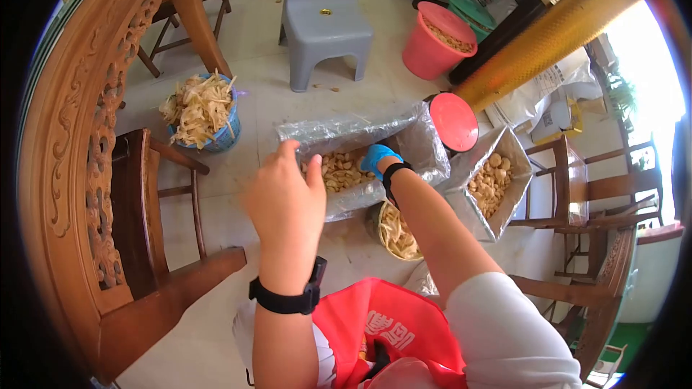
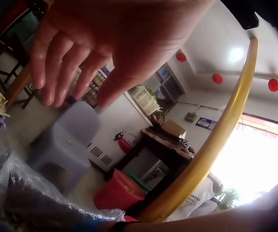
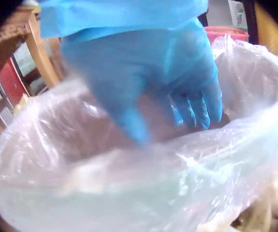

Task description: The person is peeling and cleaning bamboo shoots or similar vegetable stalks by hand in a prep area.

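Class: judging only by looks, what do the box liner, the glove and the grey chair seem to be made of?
Box liner: thin clear plastic film, glossy and crinkled. Glove on the right hand: thin blue, matte, probably nitrile or similar. Grey chair: moulded plastic by its smooth one-piece shape.

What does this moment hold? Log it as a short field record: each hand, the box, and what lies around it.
left hand: bare left hand raised above the near box, fingers loosely spread, holding nothing
right hand: blue-gloved right hand reaching down inside the box, fingers extended
near box: plastic-lined cardboard box holding pale peeled pieces
second box: lined box of pale pieces, right of the first
peelings: blue basket of pale strips, left on the floor
behind: grey plastic chair; pink bucket
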